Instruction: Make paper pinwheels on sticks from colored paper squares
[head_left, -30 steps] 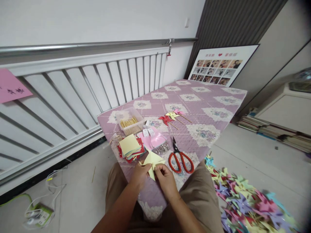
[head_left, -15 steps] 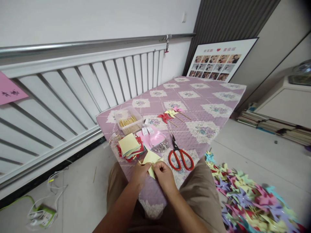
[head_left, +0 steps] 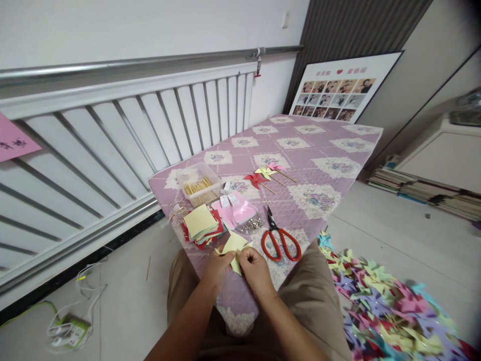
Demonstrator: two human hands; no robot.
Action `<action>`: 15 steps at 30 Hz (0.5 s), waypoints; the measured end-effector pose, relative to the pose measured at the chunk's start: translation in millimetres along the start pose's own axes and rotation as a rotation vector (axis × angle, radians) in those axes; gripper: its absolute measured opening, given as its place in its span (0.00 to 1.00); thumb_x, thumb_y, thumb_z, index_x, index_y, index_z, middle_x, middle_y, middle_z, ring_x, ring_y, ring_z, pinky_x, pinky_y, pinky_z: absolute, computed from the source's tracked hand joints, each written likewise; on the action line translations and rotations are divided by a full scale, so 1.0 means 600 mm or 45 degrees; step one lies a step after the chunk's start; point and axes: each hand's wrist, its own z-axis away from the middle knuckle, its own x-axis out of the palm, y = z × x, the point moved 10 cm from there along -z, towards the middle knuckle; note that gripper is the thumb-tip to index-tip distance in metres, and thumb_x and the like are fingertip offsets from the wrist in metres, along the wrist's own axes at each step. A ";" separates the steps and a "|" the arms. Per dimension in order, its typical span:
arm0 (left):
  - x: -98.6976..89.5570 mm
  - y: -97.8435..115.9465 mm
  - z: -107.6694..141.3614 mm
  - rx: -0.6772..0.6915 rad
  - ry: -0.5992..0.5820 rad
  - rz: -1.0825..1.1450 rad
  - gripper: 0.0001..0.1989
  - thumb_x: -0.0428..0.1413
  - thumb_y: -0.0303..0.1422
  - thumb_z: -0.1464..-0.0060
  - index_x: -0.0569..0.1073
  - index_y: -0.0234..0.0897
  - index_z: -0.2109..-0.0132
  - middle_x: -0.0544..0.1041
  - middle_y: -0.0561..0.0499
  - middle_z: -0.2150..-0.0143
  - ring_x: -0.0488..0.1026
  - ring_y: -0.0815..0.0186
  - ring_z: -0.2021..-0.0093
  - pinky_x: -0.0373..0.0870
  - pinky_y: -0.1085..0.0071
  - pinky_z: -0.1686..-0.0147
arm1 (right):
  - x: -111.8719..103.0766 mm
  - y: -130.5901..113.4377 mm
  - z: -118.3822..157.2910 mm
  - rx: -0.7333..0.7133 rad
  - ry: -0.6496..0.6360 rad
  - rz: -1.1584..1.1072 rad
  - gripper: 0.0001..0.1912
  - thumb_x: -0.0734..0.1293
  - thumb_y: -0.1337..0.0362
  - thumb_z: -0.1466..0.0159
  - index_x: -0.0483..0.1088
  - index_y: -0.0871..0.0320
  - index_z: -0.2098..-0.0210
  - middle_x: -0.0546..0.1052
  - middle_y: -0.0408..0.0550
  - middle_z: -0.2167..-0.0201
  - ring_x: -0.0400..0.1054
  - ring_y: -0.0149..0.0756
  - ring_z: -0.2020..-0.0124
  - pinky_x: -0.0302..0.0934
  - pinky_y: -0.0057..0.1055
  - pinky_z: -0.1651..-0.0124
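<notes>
A pale yellow paper pinwheel [head_left: 235, 242], partly folded, is held between both hands over the near corner of the table. My left hand [head_left: 218, 265] pinches its left side between thumb and fingers. On the right side, my right hand [head_left: 254, 266] closes thumb and forefinger on the paper near its middle; the fingertips hide the exact fold. Just beyond lies a stack of coloured paper squares [head_left: 200, 223] with a yellow one on top. Red-handled scissors [head_left: 280, 240] lie to the right, blades pointing away. Silver metal pins [head_left: 251, 225] rest in a clear bag behind the paper.
A clear plastic box [head_left: 201, 184] holds short wooden sticks. Three finished pinwheels [head_left: 265, 173] lie farther back on the patterned tablecloth [head_left: 315, 145]. Many pinwheels [head_left: 391, 306] are heaped on the floor at right. A power strip [head_left: 73, 332] with cables sits on the floor at left.
The view has shifted very slightly. Both hands stay at the same place on the yellow paper, with only a tiny shift of the fingers.
</notes>
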 end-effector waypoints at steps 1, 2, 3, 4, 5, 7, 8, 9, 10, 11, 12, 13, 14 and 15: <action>0.003 0.001 0.000 0.015 -0.018 -0.001 0.20 0.66 0.33 0.60 0.74 0.40 0.57 0.79 0.51 0.72 0.76 0.60 0.67 0.70 0.70 0.67 | 0.000 0.000 0.000 -0.001 -0.001 -0.001 0.19 0.67 0.52 0.43 0.59 0.54 0.82 0.62 0.38 0.83 0.55 0.31 0.79 0.53 0.27 0.76; 0.005 0.003 0.000 0.033 -0.036 0.004 0.20 0.65 0.34 0.60 0.74 0.40 0.57 0.79 0.51 0.72 0.76 0.61 0.67 0.69 0.70 0.67 | 0.000 -0.001 0.000 -0.001 -0.001 -0.002 0.19 0.67 0.52 0.43 0.59 0.54 0.82 0.62 0.38 0.84 0.55 0.31 0.79 0.53 0.27 0.76; 0.007 0.005 0.000 0.049 -0.049 0.011 0.19 0.65 0.34 0.60 0.75 0.40 0.58 0.79 0.51 0.72 0.76 0.61 0.68 0.69 0.70 0.67 | 0.001 -0.001 0.000 0.000 -0.001 -0.003 0.20 0.67 0.51 0.43 0.60 0.54 0.83 0.62 0.38 0.84 0.54 0.31 0.79 0.53 0.27 0.76; 0.008 0.007 0.000 0.063 -0.060 0.014 0.18 0.65 0.34 0.60 0.75 0.40 0.59 0.79 0.51 0.71 0.76 0.62 0.69 0.69 0.71 0.68 | 0.001 -0.001 0.000 0.002 -0.001 -0.003 0.20 0.68 0.51 0.43 0.60 0.54 0.83 0.62 0.38 0.84 0.54 0.31 0.79 0.53 0.27 0.76; 0.008 0.008 0.000 0.078 -0.062 0.008 0.16 0.64 0.34 0.59 0.75 0.40 0.60 0.79 0.52 0.72 0.75 0.63 0.70 0.68 0.71 0.69 | 0.000 -0.002 -0.001 0.005 -0.001 -0.003 0.20 0.68 0.51 0.44 0.60 0.54 0.83 0.62 0.38 0.84 0.54 0.31 0.79 0.53 0.27 0.76; 0.003 0.008 -0.001 0.086 -0.043 -0.039 0.13 0.64 0.33 0.59 0.75 0.40 0.62 0.78 0.52 0.73 0.73 0.64 0.74 0.67 0.71 0.72 | 0.000 -0.002 -0.001 0.013 0.001 -0.005 0.20 0.68 0.50 0.44 0.60 0.54 0.83 0.62 0.38 0.84 0.55 0.31 0.79 0.53 0.28 0.76; 0.001 0.007 -0.002 0.080 -0.032 -0.061 0.12 0.64 0.33 0.58 0.75 0.40 0.63 0.78 0.53 0.74 0.73 0.65 0.75 0.66 0.71 0.73 | 0.000 -0.002 -0.001 0.018 0.001 -0.007 0.20 0.68 0.50 0.44 0.60 0.54 0.83 0.62 0.38 0.84 0.55 0.32 0.79 0.53 0.28 0.76; -0.001 0.005 -0.002 0.073 -0.027 -0.078 0.11 0.63 0.33 0.58 0.75 0.40 0.64 0.77 0.53 0.74 0.72 0.64 0.75 0.66 0.71 0.73 | 0.000 -0.002 -0.001 0.023 -0.001 -0.009 0.21 0.68 0.50 0.44 0.60 0.54 0.83 0.62 0.38 0.84 0.55 0.32 0.79 0.53 0.28 0.76; -0.001 0.004 -0.003 0.072 -0.029 -0.080 0.11 0.63 0.33 0.58 0.75 0.40 0.63 0.77 0.53 0.75 0.72 0.64 0.75 0.66 0.71 0.73 | 0.000 -0.002 -0.001 0.029 -0.003 -0.011 0.21 0.68 0.49 0.45 0.60 0.54 0.83 0.62 0.38 0.84 0.55 0.31 0.79 0.53 0.28 0.76; 0.000 0.004 -0.003 0.073 -0.037 -0.067 0.11 0.63 0.32 0.57 0.75 0.40 0.63 0.77 0.52 0.75 0.73 0.64 0.75 0.66 0.71 0.72 | 0.001 -0.001 -0.001 0.035 -0.008 -0.013 0.21 0.68 0.49 0.44 0.59 0.54 0.83 0.62 0.38 0.84 0.54 0.31 0.79 0.53 0.28 0.76; 0.001 0.005 -0.003 0.077 -0.047 -0.042 0.11 0.63 0.32 0.57 0.75 0.40 0.63 0.78 0.52 0.74 0.73 0.64 0.74 0.67 0.71 0.71 | 0.002 -0.001 -0.001 0.040 -0.013 -0.016 0.21 0.68 0.50 0.44 0.59 0.54 0.83 0.62 0.37 0.84 0.54 0.31 0.79 0.53 0.28 0.75; 0.002 0.006 -0.002 0.086 -0.050 -0.016 0.11 0.63 0.32 0.57 0.75 0.39 0.63 0.78 0.52 0.74 0.73 0.64 0.74 0.67 0.71 0.71 | 0.003 -0.001 -0.001 0.044 -0.018 -0.018 0.20 0.67 0.50 0.44 0.59 0.54 0.83 0.61 0.37 0.84 0.54 0.31 0.79 0.53 0.28 0.76; 0.003 0.008 -0.002 0.094 -0.048 0.004 0.11 0.63 0.31 0.58 0.75 0.39 0.63 0.78 0.53 0.74 0.74 0.64 0.73 0.67 0.71 0.70 | 0.003 -0.001 0.000 0.047 -0.021 -0.021 0.20 0.67 0.51 0.43 0.59 0.54 0.83 0.61 0.37 0.84 0.54 0.31 0.79 0.52 0.28 0.75; 0.004 0.009 -0.001 0.100 -0.044 0.024 0.11 0.63 0.31 0.58 0.75 0.39 0.63 0.78 0.53 0.73 0.74 0.64 0.73 0.68 0.71 0.70 | 0.003 -0.001 0.000 0.050 -0.025 -0.024 0.20 0.66 0.52 0.43 0.59 0.54 0.83 0.61 0.37 0.84 0.54 0.31 0.79 0.52 0.28 0.75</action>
